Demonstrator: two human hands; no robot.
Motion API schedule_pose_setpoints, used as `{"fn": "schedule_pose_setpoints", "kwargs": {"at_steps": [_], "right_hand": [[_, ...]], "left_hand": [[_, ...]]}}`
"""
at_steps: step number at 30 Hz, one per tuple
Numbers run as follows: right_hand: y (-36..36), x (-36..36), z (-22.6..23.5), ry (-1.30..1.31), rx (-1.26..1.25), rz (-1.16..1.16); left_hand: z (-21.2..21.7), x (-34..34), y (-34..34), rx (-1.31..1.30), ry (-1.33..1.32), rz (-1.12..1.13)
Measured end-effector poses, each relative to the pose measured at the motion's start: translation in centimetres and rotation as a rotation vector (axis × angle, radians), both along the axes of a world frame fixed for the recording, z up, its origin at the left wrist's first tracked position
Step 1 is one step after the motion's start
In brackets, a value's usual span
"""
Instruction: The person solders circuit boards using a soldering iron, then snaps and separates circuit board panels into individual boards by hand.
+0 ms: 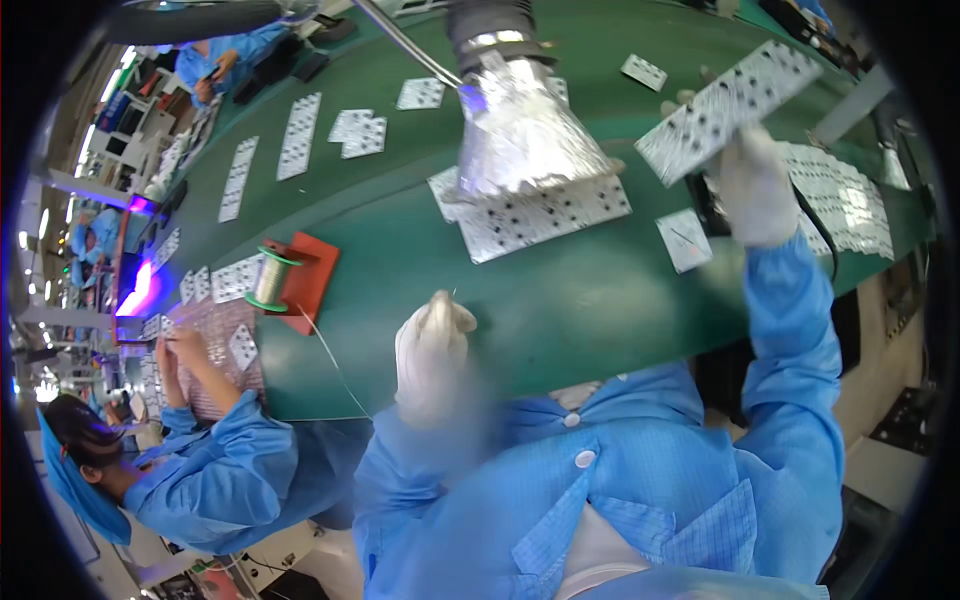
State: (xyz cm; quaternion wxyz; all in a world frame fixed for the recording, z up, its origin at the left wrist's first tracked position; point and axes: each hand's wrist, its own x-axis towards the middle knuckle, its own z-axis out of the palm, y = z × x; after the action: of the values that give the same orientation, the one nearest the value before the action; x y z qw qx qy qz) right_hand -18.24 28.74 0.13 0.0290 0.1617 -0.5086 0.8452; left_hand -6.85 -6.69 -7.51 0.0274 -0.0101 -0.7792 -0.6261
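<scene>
A long silver panel with dark dots (728, 112) is raised over the right side of a green table (600, 320), its near edge gripped by the person's white-gloved right hand (760, 190), seemingly leaving the face uncovered. Overlapping panels (845, 205) lie beyond that hand. A foil-covered hood (530, 130) overhangs another panel (550, 222). The gloved left hand (433, 350) pinches what looks like wire (271, 283); its spool (293, 257) sits on a red stand (318, 268), apparently to unwind freely.
</scene>
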Motion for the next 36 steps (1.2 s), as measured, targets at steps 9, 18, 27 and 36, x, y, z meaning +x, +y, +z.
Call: {"fn": "schedule_pose_setpoints", "kwargs": {"at_steps": [9, 18, 27, 36], "right_hand": [[-7.4, 12.3, -6.7, 0.059, -0.352, 0.289], [-8.1, 14.1, -6.9, -0.068, -0.317, 0.356], [-6.8, 13.1, -6.9, -0.220, -0.272, 0.298], [6.2, 12.3, -7.3, -0.320, 0.224, -0.725]], "left_hand": [[2.2, 3.2, 5.8, 0.312, 0.030, -0.296], [0.9, 5.2, 6.6, 1.158, -0.116, -0.092], [3.1, 5.4, 6.0, 0.716, 0.022, -0.127], [2.9, 4.0, 4.4, 0.700, -0.033, 0.025]]}}
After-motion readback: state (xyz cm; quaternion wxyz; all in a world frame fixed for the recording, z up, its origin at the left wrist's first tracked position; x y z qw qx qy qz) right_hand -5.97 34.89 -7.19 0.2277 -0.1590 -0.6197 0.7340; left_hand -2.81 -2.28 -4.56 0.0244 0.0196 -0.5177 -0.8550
